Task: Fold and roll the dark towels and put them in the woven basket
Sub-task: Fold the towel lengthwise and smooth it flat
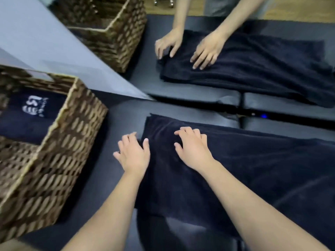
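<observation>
A dark navy towel (pixel 244 169) lies folded lengthwise on the black padded table (pixel 116 178), running off to the right. My left hand (pixel 133 153) rests at the towel's left end, thumb on the cloth and fingers spread over the edge. My right hand (pixel 192 144) presses on the towel a little to the right, fingers bent with the tips on the cloth. The woven basket (pixel 59 160) stands at the left, with a dark towel bearing a white logo (pixel 34 113) inside.
A mirror (pixel 45 42) stands behind the basket and the table. It reflects the basket (pixel 116 40), the towel (pixel 253 69) and the two hands (pixel 188 46). A small blue light (pixel 264 116) glows at the mirror's foot.
</observation>
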Motion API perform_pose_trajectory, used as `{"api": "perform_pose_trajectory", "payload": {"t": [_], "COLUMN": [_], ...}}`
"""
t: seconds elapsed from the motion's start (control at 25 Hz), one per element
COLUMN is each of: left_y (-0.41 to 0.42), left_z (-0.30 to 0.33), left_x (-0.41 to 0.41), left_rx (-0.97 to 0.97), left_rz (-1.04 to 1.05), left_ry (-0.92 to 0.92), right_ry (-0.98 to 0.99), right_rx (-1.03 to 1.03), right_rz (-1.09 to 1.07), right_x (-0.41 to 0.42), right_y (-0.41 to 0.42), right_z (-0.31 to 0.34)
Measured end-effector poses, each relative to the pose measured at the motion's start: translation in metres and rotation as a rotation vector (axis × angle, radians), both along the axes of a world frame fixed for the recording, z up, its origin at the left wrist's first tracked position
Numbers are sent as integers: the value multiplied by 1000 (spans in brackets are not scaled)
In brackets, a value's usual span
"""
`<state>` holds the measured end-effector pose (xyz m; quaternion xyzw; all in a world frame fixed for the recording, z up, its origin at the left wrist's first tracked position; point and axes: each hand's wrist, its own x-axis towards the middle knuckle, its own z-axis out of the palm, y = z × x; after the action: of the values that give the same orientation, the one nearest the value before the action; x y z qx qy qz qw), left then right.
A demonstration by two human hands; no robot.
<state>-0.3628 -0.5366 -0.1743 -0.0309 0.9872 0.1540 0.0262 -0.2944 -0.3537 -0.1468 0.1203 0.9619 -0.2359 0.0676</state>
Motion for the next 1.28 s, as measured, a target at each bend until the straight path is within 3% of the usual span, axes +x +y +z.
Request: {"api": "perform_pose_trajectory", "payload": {"t": [0.28,0.4,0.6,0.68,0.8,0.92,1.08,1.2,1.28], "left_y": [-13,-21,-60,-52,-8,42,61,84,111], "left_z": [-9,-11,-10,-5,0,-6,-24,-15,-8], "left_x": [15,11,11,10,10,18,15,9,7], "left_rx": [44,38,25,-17,72,107,8,26,26], "left_rz": [-65,-107,4,-85,-462,-778,-743,-672,-808], "left_ry": [-268,-244,-173,-2,190,-95,-169,-16,18], "right_ry": [-190,-176,-96,-58,-8,-26,-8,-109,-185], "right_rx": [-95,-166,-135,-72,54,65,172,348,387], "right_rz": [-30,-24,-35,-96,-266,-263,-519,-453,-403], "right_x": [-50,-47,-37,-28,-8,4,18,27,26], "right_y": [-66,-66,-61,-55,-32,-2,59,92,103], "right_z": [-21,-22,-22,-26,-34,-37,-33,-30,-27]}}
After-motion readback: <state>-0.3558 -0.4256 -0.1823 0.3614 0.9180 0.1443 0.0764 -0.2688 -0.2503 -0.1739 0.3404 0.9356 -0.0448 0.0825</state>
